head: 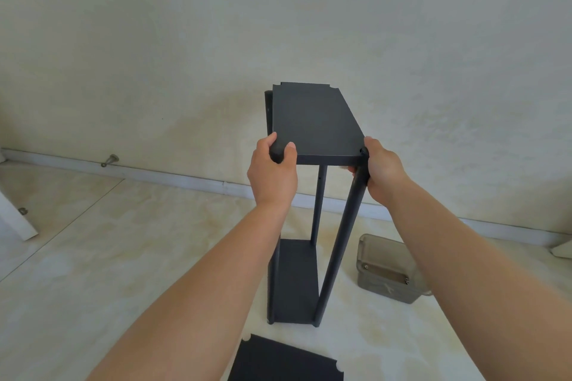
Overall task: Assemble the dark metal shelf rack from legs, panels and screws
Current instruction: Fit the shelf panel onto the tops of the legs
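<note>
The dark metal rack stands upright on the pale floor. Its top panel [312, 124] sits level on round legs, and a lower panel [297, 281] joins them near the floor. My left hand [272, 173] grips the near left corner of the top panel, thumb on top, hiding that leg's upper end. My right hand [382, 170] holds the top of the near right leg [340, 244] just under the panel. A far leg [318, 204] shows between my arms. One loose dark panel [284, 359] lies flat on the floor in front of the rack.
A translucent grey plastic box [387, 269] sits on the floor to the right of the rack. A white baseboard [173, 178] runs along the wall behind, with a metal door stop [110, 160] at the left. Something white [15, 216] leans at the far left.
</note>
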